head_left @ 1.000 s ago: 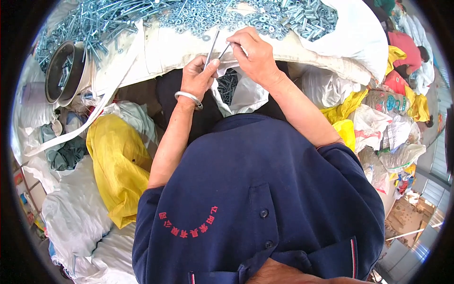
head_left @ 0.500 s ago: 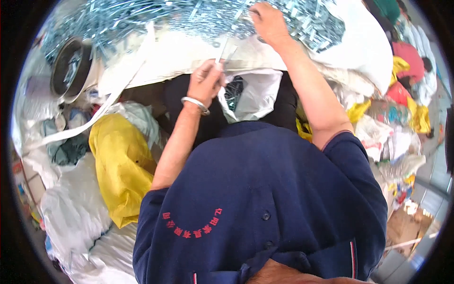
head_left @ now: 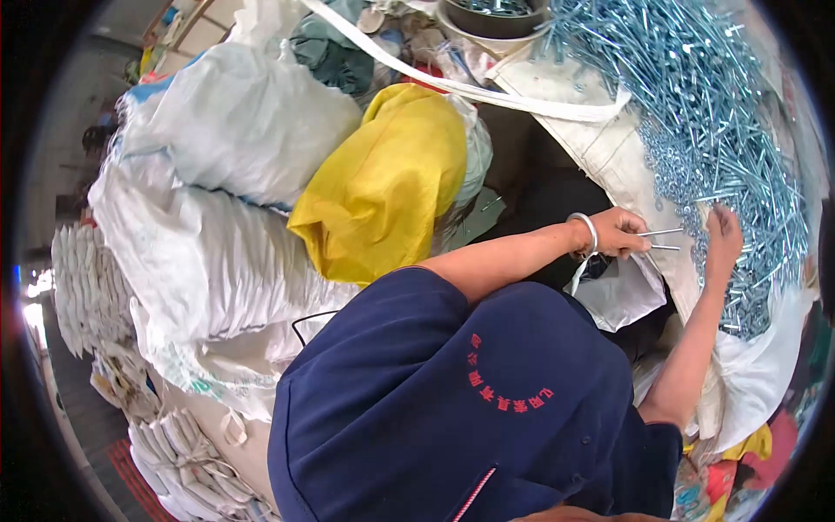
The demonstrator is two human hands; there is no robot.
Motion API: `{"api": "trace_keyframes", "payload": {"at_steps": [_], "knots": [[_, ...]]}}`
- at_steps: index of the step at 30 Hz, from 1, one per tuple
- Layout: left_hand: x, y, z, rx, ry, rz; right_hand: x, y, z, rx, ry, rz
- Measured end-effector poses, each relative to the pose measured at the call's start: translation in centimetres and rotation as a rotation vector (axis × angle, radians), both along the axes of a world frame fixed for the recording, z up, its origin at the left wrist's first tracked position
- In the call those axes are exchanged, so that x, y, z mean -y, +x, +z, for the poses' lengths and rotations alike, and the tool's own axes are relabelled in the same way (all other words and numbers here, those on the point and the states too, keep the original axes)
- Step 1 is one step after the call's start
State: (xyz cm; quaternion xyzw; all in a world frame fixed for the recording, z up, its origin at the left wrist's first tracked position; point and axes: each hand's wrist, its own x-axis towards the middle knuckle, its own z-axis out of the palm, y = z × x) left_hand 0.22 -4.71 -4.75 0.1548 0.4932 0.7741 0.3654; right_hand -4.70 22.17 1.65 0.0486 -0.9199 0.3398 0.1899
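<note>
My left hand [head_left: 619,233], with a silvery bracelet [head_left: 588,233] at its wrist, is closed on two long thin metal bolts [head_left: 665,248] that stick out to the right. My right hand [head_left: 724,242] is at the near edge of a heap of shiny bluish bolts [head_left: 696,78]. Its fingertips are pinched together beside small ring-like metal pieces [head_left: 674,165]; what they hold, if anything, I cannot make out. Below my left hand hangs the mouth of a white bag [head_left: 622,300]. A pale cloth sheet [head_left: 600,143] lies under the heap.
A dark round pan [head_left: 496,24] with metal pieces stands at the top. A white strap [head_left: 487,90] crosses toward the sheet. To the left lie a yellow sack [head_left: 391,183] and large white sacks [head_left: 235,104]. Folded white sacks [head_left: 183,452] are stacked at lower left.
The whole view has swung, so the heap and my hands now appear farther right and the sacks more central. My right hand remains at the metal pieces; two bolts now show clearly in my left.
</note>
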Motion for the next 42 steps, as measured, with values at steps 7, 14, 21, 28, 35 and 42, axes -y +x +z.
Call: {"api": "trace_keyframes", "payload": {"at_steps": [7, 14, 21, 28, 35, 42], "knots": [[-0.2, 1.9, 0.2, -0.082, -0.027, 0.138, 5.2, 8.1, 2.0, 0.334, -0.653, 0.185], [0.0, 5.0, 2.2, -0.092, -0.054, 0.203, 4.0, 10.7, -0.1, 0.309, -0.858, 0.234], [-0.7, 6.8, 2.6, -0.298, -0.101, 0.359, 4.6, 11.6, -0.8, 0.291, -1.011, 0.292], [-0.7, 9.2, 3.8, -0.309, -0.292, 0.563, 5.4, 12.4, -1.8, 0.288, -1.150, 0.335], [-1.8, 10.3, 5.8, -0.425, -0.513, 0.670, 7.9, 14.9, -2.5, 0.467, -1.080, 0.380], [-4.9, 9.0, 3.3, -0.472, -0.703, 0.761, 8.1, 16.7, -1.5, 0.383, -1.068, 0.357]]}}
